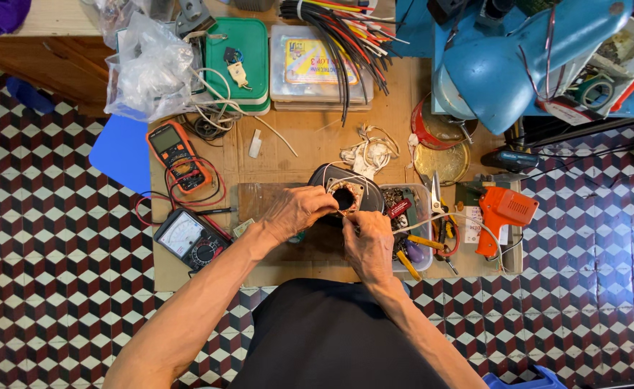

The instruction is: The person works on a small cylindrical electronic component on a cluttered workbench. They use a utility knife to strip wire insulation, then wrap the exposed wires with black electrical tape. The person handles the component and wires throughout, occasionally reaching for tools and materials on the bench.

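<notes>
At frame centre, head view, we see both hands on a round dark motor part with a light winding ring and a dark centre hole, sitting on the cardboard-covered surface. Left hand comes in from the lower left, fingers closed on the left rim of the part. Right hand is just below it, fingers pinched at the lower edge of the ring; whether they grip a wire or only the rim we cannot tell.

We judge the part stiff and fairly heavy for its size, metal core, not slippery. The winding wires look thin and fragile, so hold by the outer dark rim, not the coil.

Left of centre: an orange digital multimeter with red and black leads, and below it an analog meter. Upper left: a clear plastic bag and a green lidded box. Top centre: a bundle of coloured wires over a clear box. Upper right: a blue lamp. Right of the hands: a clear tray with pliers and small bits, then an orange soldering gun. Checkered tile floor all round.
</notes>
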